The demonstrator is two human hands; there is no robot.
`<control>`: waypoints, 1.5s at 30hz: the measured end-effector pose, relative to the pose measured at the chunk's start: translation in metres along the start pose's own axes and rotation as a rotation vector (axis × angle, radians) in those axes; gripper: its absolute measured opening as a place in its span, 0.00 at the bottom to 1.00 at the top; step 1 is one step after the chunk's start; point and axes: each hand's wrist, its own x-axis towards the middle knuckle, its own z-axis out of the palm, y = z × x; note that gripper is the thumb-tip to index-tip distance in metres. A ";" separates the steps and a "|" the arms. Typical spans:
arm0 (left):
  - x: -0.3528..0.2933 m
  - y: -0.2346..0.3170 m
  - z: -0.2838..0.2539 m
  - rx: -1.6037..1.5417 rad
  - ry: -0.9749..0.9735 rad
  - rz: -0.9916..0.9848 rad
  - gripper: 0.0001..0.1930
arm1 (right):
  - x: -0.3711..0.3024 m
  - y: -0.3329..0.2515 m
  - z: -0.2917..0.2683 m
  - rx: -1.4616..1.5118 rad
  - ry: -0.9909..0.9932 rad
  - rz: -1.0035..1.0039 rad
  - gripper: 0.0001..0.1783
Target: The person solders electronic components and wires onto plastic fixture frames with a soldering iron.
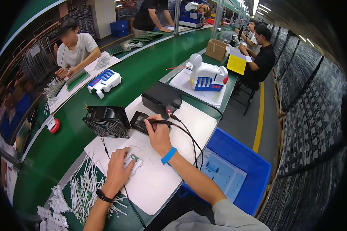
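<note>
My right hand (158, 134) grips a soldering iron (162, 122) by its black handle. It is above a small black tray (140, 120), which my hand partly hides; the iron's tip is hard to make out. My left hand (119, 167) rests on the white work sheet, thumb and fingers closed on a small white plastic part (136, 169) with a bit of green circuit board (134, 157) on it. Beyond the tray stands a black soldering station (162, 98) with a lit red lamp, its cable running past my right hand.
A black fan (107, 122) stands left of the tray. White-wired boards (86, 188) and white plastic parts (54, 208) lie at lower left. A blue bin (254, 169) sits at right. White-and-blue housings (105, 81) stand across the green line. Several people sit or stand nearby.
</note>
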 end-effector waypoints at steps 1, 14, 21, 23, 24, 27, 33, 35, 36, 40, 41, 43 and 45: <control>-0.001 -0.002 0.001 -0.001 -0.004 0.000 0.27 | -0.001 0.001 -0.002 -0.002 0.002 0.003 0.08; -0.028 -0.001 -0.003 0.207 0.037 0.039 0.38 | 0.002 0.005 0.002 -0.131 0.023 0.059 0.13; -0.025 -0.007 -0.002 0.198 0.093 0.047 0.32 | 0.006 0.007 0.013 -0.079 0.116 0.064 0.16; -0.026 -0.010 0.000 0.196 0.097 0.057 0.32 | 0.008 0.005 0.011 -0.085 0.099 0.051 0.16; -0.026 -0.012 0.000 0.194 0.097 0.052 0.32 | 0.010 0.003 0.012 -0.092 0.087 0.036 0.16; -0.027 -0.012 0.000 0.188 0.100 0.044 0.32 | 0.010 -0.002 0.012 -0.098 0.088 0.049 0.16; -0.028 -0.015 0.003 0.187 0.100 0.030 0.32 | 0.023 0.011 0.015 -0.180 0.077 -0.009 0.16; -0.027 -0.014 0.001 0.197 0.090 0.028 0.33 | 0.029 0.018 0.022 -0.169 0.037 0.002 0.16; -0.027 -0.011 -0.001 0.197 0.075 0.014 0.34 | 0.031 0.021 0.026 -0.157 0.002 0.012 0.15; -0.027 -0.012 0.001 0.200 0.069 0.021 0.36 | 0.030 0.036 0.037 -0.025 0.075 0.001 0.13; -0.028 -0.013 0.002 0.201 0.070 0.015 0.36 | 0.030 0.036 0.037 -0.036 0.065 -0.034 0.11; -0.030 -0.014 0.003 0.195 0.097 0.028 0.36 | 0.030 0.037 0.040 -0.049 0.076 -0.062 0.11; -0.030 -0.015 0.004 0.199 0.103 0.033 0.36 | 0.032 0.040 0.040 -0.064 0.091 -0.092 0.11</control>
